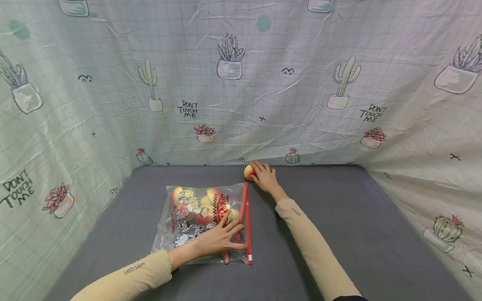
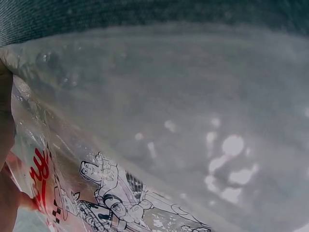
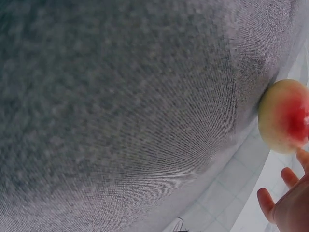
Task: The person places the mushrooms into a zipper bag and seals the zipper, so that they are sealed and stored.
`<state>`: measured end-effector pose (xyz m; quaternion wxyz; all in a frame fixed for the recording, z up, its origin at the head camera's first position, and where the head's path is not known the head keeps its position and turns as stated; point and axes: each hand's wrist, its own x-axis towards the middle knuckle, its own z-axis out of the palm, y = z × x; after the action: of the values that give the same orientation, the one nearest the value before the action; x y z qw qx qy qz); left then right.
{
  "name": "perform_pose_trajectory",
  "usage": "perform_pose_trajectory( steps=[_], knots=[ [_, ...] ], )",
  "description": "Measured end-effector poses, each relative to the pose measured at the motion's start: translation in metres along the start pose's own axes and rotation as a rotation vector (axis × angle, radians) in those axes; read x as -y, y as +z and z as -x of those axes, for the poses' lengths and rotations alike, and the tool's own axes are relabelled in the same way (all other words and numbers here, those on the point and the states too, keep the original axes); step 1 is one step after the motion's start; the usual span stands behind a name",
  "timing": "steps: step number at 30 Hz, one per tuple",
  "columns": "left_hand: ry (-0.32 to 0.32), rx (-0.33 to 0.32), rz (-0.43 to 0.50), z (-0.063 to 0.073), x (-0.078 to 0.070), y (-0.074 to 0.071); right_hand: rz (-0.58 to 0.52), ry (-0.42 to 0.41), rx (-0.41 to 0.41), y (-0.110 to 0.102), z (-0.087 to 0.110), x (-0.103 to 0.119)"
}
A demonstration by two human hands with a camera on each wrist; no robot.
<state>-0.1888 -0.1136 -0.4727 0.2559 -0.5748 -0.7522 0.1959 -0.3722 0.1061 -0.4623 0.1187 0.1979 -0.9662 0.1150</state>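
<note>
A clear zip bag (image 1: 162, 234) with a red slider edge and cartoon prints lies on the table, several yellow-red peaches (image 1: 206, 200) inside it. My left hand (image 1: 218, 240) rests on the bag near its red edge, fingers spread. In the left wrist view, the printed plastic (image 2: 116, 193) fills much of the picture and only part of the hand shows at the left. Beyond the bag, a single peach (image 1: 248, 172) sits near the table's back edge. My right hand (image 1: 265, 179) touches it from the right; in the right wrist view a fingertip meets this peach (image 3: 282, 116).
The table (image 1: 339, 234) has a dark grey cloth top. A pale curtain (image 1: 301, 96) printed with potted cacti rises behind its back edge and along both sides. A white slider (image 1: 250, 258) sits at the near end of the bag's red edge.
</note>
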Motion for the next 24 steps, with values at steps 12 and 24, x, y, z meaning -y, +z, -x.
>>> perform_pose_trajectory(
  steps=[12,24],
  knots=[
    [-0.001,0.005,-0.009,0.0009,-0.0009,-0.0007,-0.007,-0.018,-0.024,-0.0036,0.0040,0.0013],
    [-0.013,0.041,0.030,0.0002,-0.0033,-0.0053,0.052,-0.055,-0.040,-0.0063,0.0043,0.0039]
  ],
)
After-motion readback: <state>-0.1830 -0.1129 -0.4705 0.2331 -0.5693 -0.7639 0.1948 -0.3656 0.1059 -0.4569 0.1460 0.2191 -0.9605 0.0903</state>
